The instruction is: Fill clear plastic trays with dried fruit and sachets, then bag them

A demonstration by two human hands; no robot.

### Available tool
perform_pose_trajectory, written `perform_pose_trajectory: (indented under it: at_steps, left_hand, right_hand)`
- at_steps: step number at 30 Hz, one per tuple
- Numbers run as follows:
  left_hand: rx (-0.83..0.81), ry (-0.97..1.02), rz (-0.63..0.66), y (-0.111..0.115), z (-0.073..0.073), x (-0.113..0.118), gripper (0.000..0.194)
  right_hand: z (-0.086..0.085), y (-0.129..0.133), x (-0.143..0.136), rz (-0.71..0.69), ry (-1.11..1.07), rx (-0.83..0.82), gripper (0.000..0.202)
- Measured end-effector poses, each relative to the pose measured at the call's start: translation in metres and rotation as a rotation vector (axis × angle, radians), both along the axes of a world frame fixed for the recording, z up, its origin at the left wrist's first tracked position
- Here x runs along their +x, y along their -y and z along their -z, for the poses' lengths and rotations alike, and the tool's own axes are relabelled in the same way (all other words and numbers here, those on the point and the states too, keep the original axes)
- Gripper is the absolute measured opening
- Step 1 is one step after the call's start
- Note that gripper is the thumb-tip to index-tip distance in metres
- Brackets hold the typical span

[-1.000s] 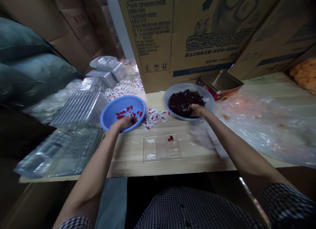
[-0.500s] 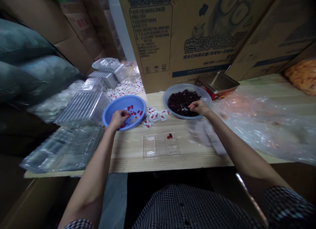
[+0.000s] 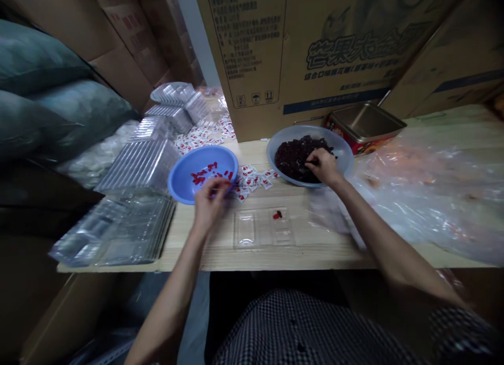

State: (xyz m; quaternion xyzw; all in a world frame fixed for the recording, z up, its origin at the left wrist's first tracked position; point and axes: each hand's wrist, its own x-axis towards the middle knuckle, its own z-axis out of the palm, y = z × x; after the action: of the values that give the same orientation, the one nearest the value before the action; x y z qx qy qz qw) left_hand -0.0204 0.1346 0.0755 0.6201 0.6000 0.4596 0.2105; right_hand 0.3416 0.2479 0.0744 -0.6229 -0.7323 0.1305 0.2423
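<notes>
My left hand is over the near right rim of a blue bowl that holds small red pieces; its fingers are pinched, on something too small to make out. My right hand reaches into a pale bowl of dark pieces, fingertips pinched among them. Near the table's front edge lies a clear compartment tray, with a red piece and a dark piece in its upper right compartment. Small red-and-white packets are scattered between the bowls.
Stacked clear trays stand on the left, beside filled bags. A large carton rises behind the bowls. An open red tin sits behind the pale bowl, and clear plastic bags cover the right side.
My left hand has moved right, from inside the blue bowl to its near right rim. My right hand remains in the pale bowl. The whole view has shifted slightly.
</notes>
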Motion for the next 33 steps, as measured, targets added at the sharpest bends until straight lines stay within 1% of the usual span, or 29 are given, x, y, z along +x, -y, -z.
perform_pose_trajectory:
  at_steps: [1, 2, 3, 5, 7, 9, 11, 12, 14, 16, 17, 18, 19, 20, 22, 24, 26, 29, 31, 33]
  left_hand:
    - [-0.05, 0.009, 0.123, 0.014, 0.005, 0.021, 0.021]
    - [-0.091, 0.013, 0.202, 0.026, 0.012, 0.042, 0.02]
    - [-0.14, -0.001, 0.267, 0.036, 0.021, 0.061, 0.018]
    - [-0.195, -0.053, 0.37, 0.051, 0.039, 0.091, 0.013]
    - [-0.17, -0.126, 0.439, 0.059, 0.053, 0.109, 0.009]
    - [-0.1, -0.201, 0.468, 0.061, 0.057, 0.114, 0.012]
    - [-0.032, -0.247, 0.444, 0.057, 0.051, 0.104, 0.015]
    - [-0.002, -0.248, 0.406, 0.051, 0.044, 0.093, 0.016]
    - [0.051, -0.232, 0.266, 0.029, 0.028, 0.06, 0.02]
    - [0.051, -0.26, 0.072, -0.005, 0.01, 0.016, 0.021]
    - [0.013, -0.32, -0.026, -0.024, 0.002, -0.009, 0.021]
    - [-0.081, -0.408, -0.093, -0.044, -0.004, -0.033, 0.023]
    - [-0.231, -0.496, -0.141, -0.062, -0.007, -0.054, 0.026]
    - [-0.39, -0.548, -0.151, -0.08, -0.009, -0.073, 0.032]
    - [-0.563, -0.577, -0.15, -0.106, -0.006, -0.098, 0.042]
    - [-0.63, -0.563, -0.13, -0.122, 0.002, -0.106, 0.043]
    - [-0.665, -0.543, -0.103, -0.127, 0.013, -0.103, 0.035]
    - [-0.682, -0.483, -0.046, -0.126, 0.024, -0.096, 0.021]
    - [-0.674, -0.418, -0.009, -0.121, 0.026, -0.095, 0.016]
    - [-0.653, -0.335, 0.015, -0.116, 0.025, -0.097, 0.014]
  right_hand:
    - [-0.003, 0.019, -0.003, -0.043, -0.113, 0.072, 0.007]
    - [-0.003, 0.041, -0.009, -0.116, -0.227, 0.091, 0.009]
    - [-0.001, 0.065, -0.016, -0.193, -0.308, 0.051, 0.009]
    - [0.013, 0.109, -0.035, -0.291, -0.35, -0.048, 0.006]
    - [0.033, 0.142, -0.053, -0.347, -0.312, -0.115, 0.007]
    - [0.049, 0.159, -0.064, -0.373, -0.24, -0.115, 0.012]
    - [0.056, 0.164, -0.068, -0.385, -0.198, -0.084, 0.015]
    - [0.055, 0.163, -0.068, -0.388, -0.198, -0.068, 0.015]
    - [0.049, 0.162, -0.064, -0.395, -0.227, -0.035, 0.014]
    - [0.041, 0.162, -0.059, -0.387, -0.272, 0.002, 0.015]
    - [0.037, 0.163, -0.056, -0.382, -0.293, 0.014, 0.016]
    - [0.034, 0.164, -0.054, -0.38, -0.312, 0.016, 0.018]
    - [0.033, 0.165, -0.053, -0.377, -0.329, 0.01, 0.019]
    - [0.032, 0.166, -0.051, -0.373, -0.342, -0.001, 0.02]
    - [0.033, 0.17, -0.05, -0.363, -0.365, -0.022, 0.021]
    - [0.035, 0.174, -0.049, -0.352, -0.387, -0.042, 0.02]
    - [0.037, 0.178, -0.048, -0.354, -0.412, -0.073, 0.021]
    - [0.038, 0.182, -0.047, -0.371, -0.446, -0.128, 0.021]
    - [0.036, 0.184, -0.045, -0.375, -0.464, -0.143, 0.02]
    - [0.032, 0.186, -0.043, -0.364, -0.473, -0.141, 0.019]
